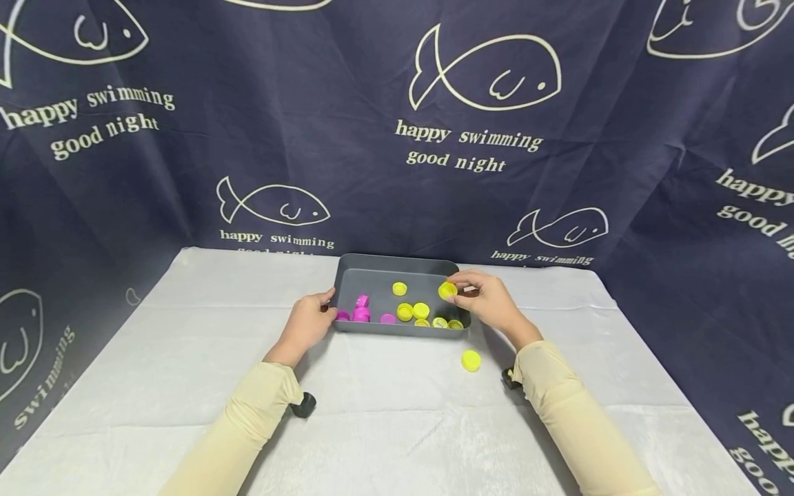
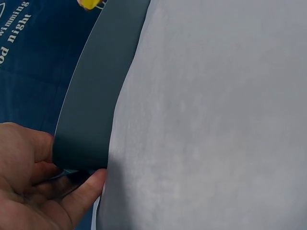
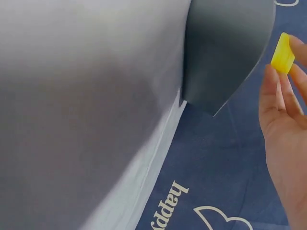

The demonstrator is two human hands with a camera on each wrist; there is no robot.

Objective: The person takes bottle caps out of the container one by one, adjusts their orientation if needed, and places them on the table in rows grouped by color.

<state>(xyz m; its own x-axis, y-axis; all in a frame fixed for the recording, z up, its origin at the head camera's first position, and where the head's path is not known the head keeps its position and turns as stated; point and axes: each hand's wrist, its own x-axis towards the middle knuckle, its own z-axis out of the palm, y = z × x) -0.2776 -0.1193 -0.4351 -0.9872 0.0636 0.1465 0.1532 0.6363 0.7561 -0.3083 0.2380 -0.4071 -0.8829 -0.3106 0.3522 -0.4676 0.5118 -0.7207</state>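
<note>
- Head view: The fingers of a person's left hand (image 1: 308, 320) grasp the left end of a dark gray tray (image 1: 372, 281) on a white-covered bench (image 1: 397, 427).
- Across from them, the fingers of the right hand (image 1: 486, 300) pinch a yellow cap (image 1: 447, 291) at the tray's right end.
- Magenta caps (image 1: 362, 315) sit inside the tray, nearest the left fingers; more yellow caps (image 1: 421, 311) lie toward the right fingers, one of them set apart farther back.
- A loose yellow cap (image 1: 471, 360) rests on the bench, outside the tray, on the wearer's side of the right fingers.
- Left wrist view: Fingers close around the tray's corner, its long wall stretching away from them.
- Right wrist view: The pinched cap appears edge-on between thumb and fingers, the tray's wall just beside them; dark blue printed fabric (image 3: 230, 158) spreads behind.
</note>
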